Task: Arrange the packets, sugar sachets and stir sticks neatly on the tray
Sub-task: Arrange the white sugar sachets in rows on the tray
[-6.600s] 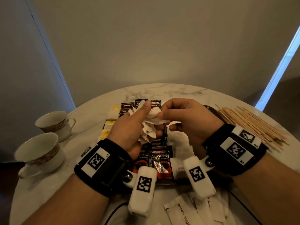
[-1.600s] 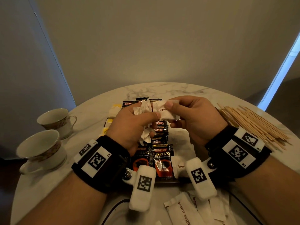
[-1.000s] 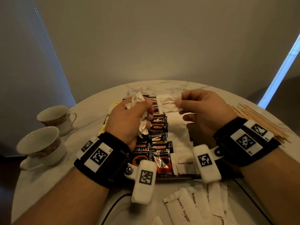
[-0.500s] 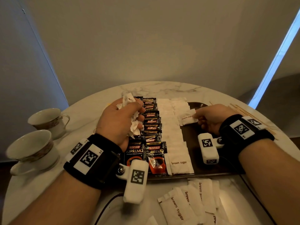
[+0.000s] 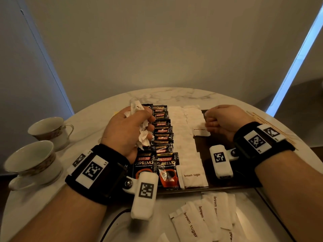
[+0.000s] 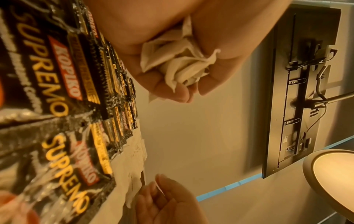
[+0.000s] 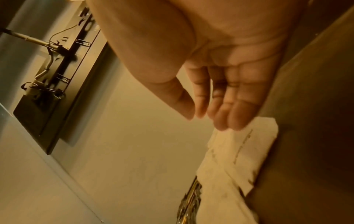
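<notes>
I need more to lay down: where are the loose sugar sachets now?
In the head view, the loose sachets lie fanned on the table, just off the tray's near edge, below the right hand.

We read "KOPIKO SUPREMO" on the black coffee packets (image 5: 167, 169) and "brown sugar" on the white sachets (image 5: 192, 175).

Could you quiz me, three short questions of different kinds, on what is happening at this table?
1. True or false: the left hand grips a bunch of crumpled white paper sachets.
2. Which lie loose on the white marble table, off the dark brown tray? A. white brown-sugar sachets B. black Kopiko coffee packets
3. Fill in: the right hand has its fingers straight at a sachet in the ____ white row.

Key: 1 true; 2 A; 3 second.
</notes>
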`<state>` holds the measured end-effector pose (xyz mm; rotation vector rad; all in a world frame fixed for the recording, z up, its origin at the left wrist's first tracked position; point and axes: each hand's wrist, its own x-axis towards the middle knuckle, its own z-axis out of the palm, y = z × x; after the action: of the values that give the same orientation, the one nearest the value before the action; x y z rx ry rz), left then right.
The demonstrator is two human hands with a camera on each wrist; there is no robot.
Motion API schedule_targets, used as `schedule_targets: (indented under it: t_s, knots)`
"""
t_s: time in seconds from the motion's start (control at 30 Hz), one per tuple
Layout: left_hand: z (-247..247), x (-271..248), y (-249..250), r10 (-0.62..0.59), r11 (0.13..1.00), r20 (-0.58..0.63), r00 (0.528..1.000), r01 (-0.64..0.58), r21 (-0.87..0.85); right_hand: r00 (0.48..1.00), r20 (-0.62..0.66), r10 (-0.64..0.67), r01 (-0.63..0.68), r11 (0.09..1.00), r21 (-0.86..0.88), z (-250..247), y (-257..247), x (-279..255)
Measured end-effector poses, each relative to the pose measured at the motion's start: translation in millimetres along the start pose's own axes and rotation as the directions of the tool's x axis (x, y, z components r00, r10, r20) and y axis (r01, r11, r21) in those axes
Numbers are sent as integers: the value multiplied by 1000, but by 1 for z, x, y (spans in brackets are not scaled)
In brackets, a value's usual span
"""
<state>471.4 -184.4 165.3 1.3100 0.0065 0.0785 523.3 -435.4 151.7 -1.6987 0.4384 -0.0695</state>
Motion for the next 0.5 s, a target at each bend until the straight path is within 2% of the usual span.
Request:
schedule_targets:
  t_s: [0.07, 0.13, 0.23, 0.33, 0.4, 0.5]
  knots:
    - [1, -1, 0, -24, 1000, 24, 999, 23, 5, 993, 88, 77, -74, 997, -36, 3, 1, -2]
    - [2, -2, -1, -60, 998, 47, 997, 59, 22, 985, 123, 121, -112, 991, -79, 4, 3, -3]
    - [2, -4, -4, -109, 993, 82, 991, 104, 63, 991, 115, 74, -73, 997, -11, 4, 2, -4]
    - [4, -8, -4, -132, 987, 144, 981, 116, 113, 984, 169, -49, 30, 993, 113, 7, -4, -15]
    - [7, -12, -2, -144, 985, 200, 969, 121, 121, 943, 286, -171, 139, 982, 129, 13, -11, -30]
    - [10, -16, -1, -178, 982, 278, 944, 153, 109, 825, 475, -306, 302, 949, 87, 25, -16, -52]
